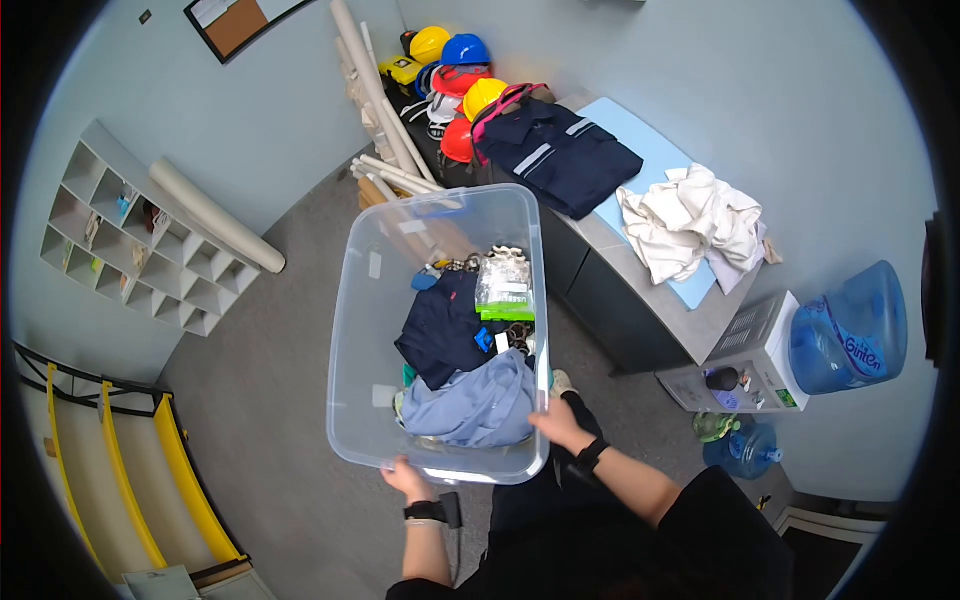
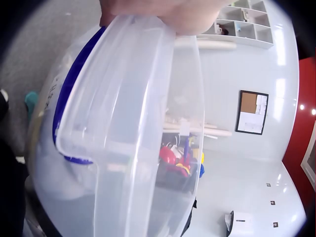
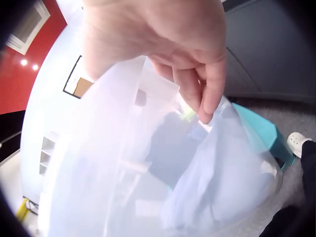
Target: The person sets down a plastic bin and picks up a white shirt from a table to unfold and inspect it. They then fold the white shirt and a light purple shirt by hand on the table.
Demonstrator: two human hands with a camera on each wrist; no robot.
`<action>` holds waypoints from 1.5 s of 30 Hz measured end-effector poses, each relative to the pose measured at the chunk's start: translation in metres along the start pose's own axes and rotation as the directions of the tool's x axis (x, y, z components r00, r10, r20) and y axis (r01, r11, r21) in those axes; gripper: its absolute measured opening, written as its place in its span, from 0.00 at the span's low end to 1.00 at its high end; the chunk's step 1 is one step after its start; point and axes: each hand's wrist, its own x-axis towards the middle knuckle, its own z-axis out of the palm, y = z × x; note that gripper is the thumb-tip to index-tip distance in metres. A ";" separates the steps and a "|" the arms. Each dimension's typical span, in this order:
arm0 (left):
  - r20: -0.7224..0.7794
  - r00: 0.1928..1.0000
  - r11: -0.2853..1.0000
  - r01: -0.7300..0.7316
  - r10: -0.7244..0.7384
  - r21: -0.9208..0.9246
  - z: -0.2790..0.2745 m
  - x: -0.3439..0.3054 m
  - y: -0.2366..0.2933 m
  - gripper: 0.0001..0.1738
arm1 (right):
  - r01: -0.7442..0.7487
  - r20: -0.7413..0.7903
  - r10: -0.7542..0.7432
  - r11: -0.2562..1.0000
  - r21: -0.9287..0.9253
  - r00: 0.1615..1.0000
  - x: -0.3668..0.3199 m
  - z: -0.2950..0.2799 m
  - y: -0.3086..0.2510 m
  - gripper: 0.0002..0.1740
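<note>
A clear plastic bin point(image 1: 362, 330) is held up off the grey floor between both hands. Inside lie a light blue cloth point(image 1: 470, 400), a dark navy garment point(image 1: 445, 325) and a clear packet with a green edge point(image 1: 505, 285). The left hand point(image 1: 408, 482) grips the near rim at its left part; in the left wrist view that hand point(image 2: 165, 15) is over the rim. At the bin's near right side the right hand point(image 1: 563, 425) holds the rim, and in the right wrist view the fingers of this hand point(image 3: 163, 39) bend over the edge.
A counter point(image 1: 640, 305) at the right bears a folded navy garment point(image 1: 560, 155) and crumpled white cloth point(image 1: 690, 225). Hard hats point(image 1: 465, 50) lie behind. Large water bottles point(image 1: 850, 330) stand at the right, a cubby shelf point(image 1: 150, 235) and yellow-edged rack point(image 1: 130, 470) at the left.
</note>
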 end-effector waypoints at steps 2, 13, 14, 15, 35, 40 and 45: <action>0.041 0.998 0.998 -0.039 0.037 0.052 -0.013 0.032 0.011 0.19 | -0.008 -0.033 0.008 1.000 0.010 0.999 -0.021 0.034 -0.004 0.18; 0.227 0.964 0.966 0.082 -0.139 0.246 -0.066 0.137 0.032 0.23 | -0.146 -0.012 0.151 0.970 0.195 0.988 -0.082 0.141 -0.033 0.20; 0.229 0.963 0.965 0.084 -0.143 0.248 -0.068 0.138 0.032 0.23 | -0.149 -0.014 0.155 0.969 0.195 0.988 -0.081 0.136 -0.033 0.20; 0.275 0.950 0.954 0.063 -0.148 0.293 -0.074 0.144 0.028 0.25 | -0.186 0.086 0.174 0.967 0.173 0.981 -0.079 0.131 -0.034 0.23; 0.238 0.960 0.936 0.055 -0.145 0.348 -0.066 0.066 0.030 0.52 | -0.385 0.395 0.290 0.904 0.185 0.872 -0.029 0.061 -0.044 0.19; 0.272 0.960 0.960 -0.017 -0.063 0.280 -0.043 0.025 0.039 0.51 | -0.362 0.292 0.287 0.899 0.246 0.912 -0.037 0.024 -0.039 0.15; 0.310 0.950 0.946 -0.065 -0.039 0.318 -0.043 -0.005 0.042 0.51 | -0.445 0.417 0.279 0.811 0.380 0.865 -0.055 0.000 -0.010 0.15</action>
